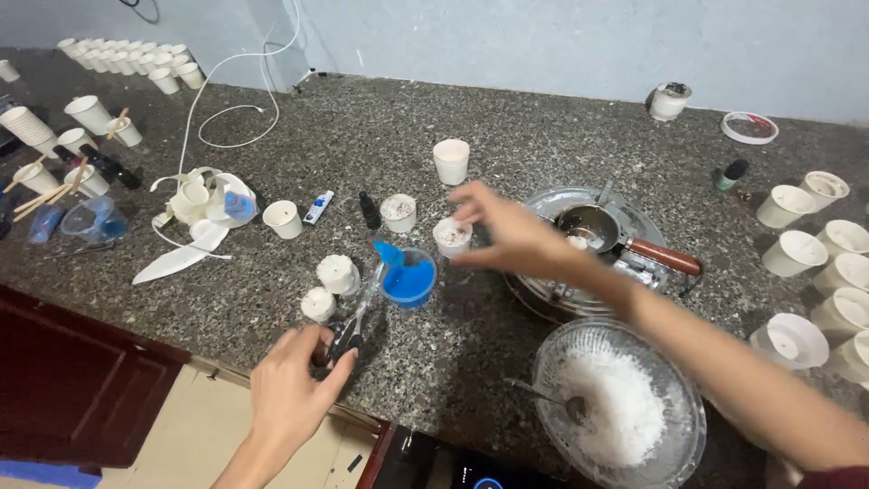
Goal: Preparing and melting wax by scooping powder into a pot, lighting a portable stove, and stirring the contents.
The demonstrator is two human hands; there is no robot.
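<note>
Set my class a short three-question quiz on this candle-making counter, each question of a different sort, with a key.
1. True or false: the right hand is at a small white cup on the granite counter.
2. What does the left hand touch? A) the blue cup B) dark-handled scissors C) the saucepan
3. What fills the glass bowl near the counter's front edge?

Key
1. True.
2. B.
3. White flakes, probably wax, with a spoon lying in them.
</note>
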